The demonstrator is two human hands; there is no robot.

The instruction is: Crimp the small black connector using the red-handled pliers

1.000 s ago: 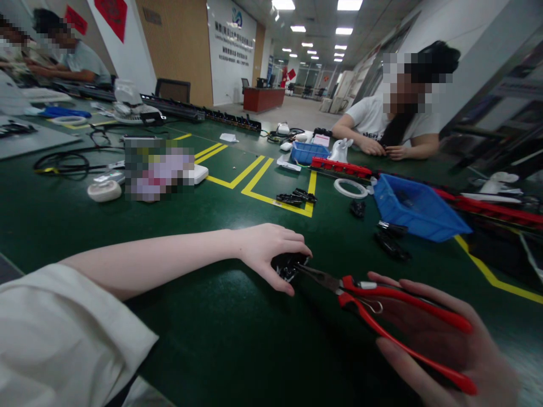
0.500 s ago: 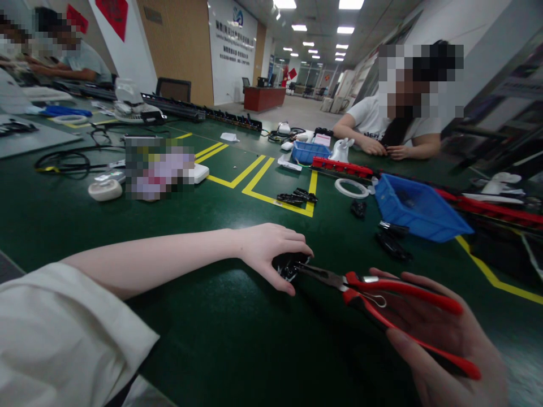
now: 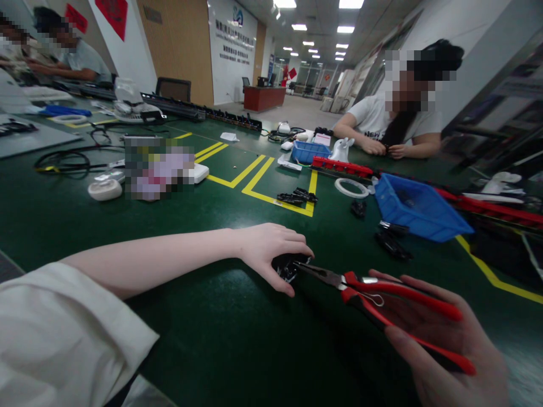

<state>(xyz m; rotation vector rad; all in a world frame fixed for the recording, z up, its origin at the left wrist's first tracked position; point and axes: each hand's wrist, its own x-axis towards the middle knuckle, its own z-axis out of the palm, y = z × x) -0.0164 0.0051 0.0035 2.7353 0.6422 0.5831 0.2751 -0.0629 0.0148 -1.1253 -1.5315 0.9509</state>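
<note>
Near the middle of the green table (image 3: 203, 333), my left hand (image 3: 274, 251) grips a small black part (image 3: 285, 267) between thumb and fingers. My right hand (image 3: 458, 339) is wrapped round the red handles of long-nose pliers (image 3: 352, 285) at the lower right. The jaws point left and their tip touches the black part; whether they pinch it is too small to tell. The handles stand spread apart, with a small wire spring between them.
A blue bin (image 3: 419, 209) stands at the right, with black parts (image 3: 392, 240) beside it. More black pieces (image 3: 297, 196) lie beyond my left hand. A white ring (image 3: 352, 188) lies farther back. Across the table sits a person (image 3: 394, 124).
The pliers and my right hand have shifted very slightly left. My left hand stays where it was, around the black part.
</note>
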